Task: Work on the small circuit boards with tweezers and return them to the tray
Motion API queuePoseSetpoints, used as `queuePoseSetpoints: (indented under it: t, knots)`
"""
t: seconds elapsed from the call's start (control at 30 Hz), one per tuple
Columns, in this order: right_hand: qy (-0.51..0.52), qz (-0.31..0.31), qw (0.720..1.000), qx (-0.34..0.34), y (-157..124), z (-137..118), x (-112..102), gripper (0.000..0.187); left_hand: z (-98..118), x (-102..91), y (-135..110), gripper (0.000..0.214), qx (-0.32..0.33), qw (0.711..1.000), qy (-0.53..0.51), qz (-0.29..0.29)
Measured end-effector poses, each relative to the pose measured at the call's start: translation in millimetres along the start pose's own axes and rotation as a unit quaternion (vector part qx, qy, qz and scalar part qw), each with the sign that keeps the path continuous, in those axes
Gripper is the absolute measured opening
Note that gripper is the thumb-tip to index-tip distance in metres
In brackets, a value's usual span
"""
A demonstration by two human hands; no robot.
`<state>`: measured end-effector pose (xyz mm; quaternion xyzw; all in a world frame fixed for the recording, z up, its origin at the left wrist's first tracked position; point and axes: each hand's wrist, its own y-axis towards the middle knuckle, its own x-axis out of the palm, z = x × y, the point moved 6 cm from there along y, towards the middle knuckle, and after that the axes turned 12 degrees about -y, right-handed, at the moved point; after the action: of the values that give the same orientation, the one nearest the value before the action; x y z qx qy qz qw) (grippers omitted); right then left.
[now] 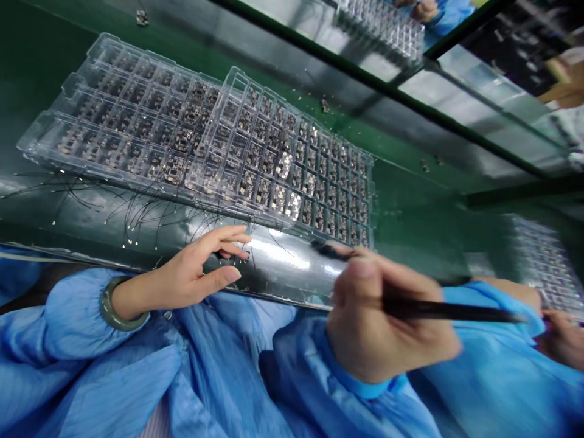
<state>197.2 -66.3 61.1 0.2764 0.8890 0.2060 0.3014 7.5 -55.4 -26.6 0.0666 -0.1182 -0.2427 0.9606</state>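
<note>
My left hand (196, 271) hovers over the near edge of the bench, its thumb apart from the fingers and nothing plainly held; a small dark patch shows among the fingertips. My right hand (383, 310) is closed round a slim black pen-like tool (456, 311) whose tapered end points right. Motion blurs this hand and the dark shape by its fingertips. Beyond both hands lies a clear plastic tray (232, 76) of small circuit boards, overlapping another clear tray (41, 137) on the left. Thin black cables (137, 210) with tiny connectors lie along the trays' near side.
Loose small boards (142, 18) sit on the green bench mat (410, 207) behind the trays. A dark green rail (347, 67) crosses the back. At right, a co-worker's blue sleeve (497, 304) is close to my right hand, near another filled tray (547, 261).
</note>
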Motion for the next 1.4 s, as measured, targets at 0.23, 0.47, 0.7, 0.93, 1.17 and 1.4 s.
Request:
queuePoseSetpoints:
  t: [0.23,0.47,0.7,0.93,1.17,1.4]
  knots:
    - [-0.094,0.0,0.963,-0.253,72.5,-17.7,91.7,0.018,-1.9,-3.3,0.3,0.034,0.013,0.999,0.039,0.025]
    - [-0.26,-0.306,0.838,-0.369,61.7,8.0,189.7,0.023,3.0,1.5,3.6,0.018,0.014,0.994,0.106,-0.021]
    - [-0.246,-0.294,0.848,-0.366,56.3,-1.0,167.4,0.023,4.0,6.4,3.7,0.019,0.033,0.988,0.146,-0.035]
    - [-0.045,-0.171,0.961,-0.211,52.3,-7.9,66.1,0.035,9.2,12.4,-1.5,0.016,0.134,0.964,0.227,-0.043]
    - [0.165,-0.164,0.967,0.104,-4.2,53.6,28.9,0.034,4.7,20.5,-5.2,0.014,0.157,0.913,0.373,-0.043]
    - [0.143,-0.201,0.941,0.232,-44.0,72.5,46.4,0.018,2.1,31.4,-2.9,0.015,0.16,0.867,0.469,-0.056]
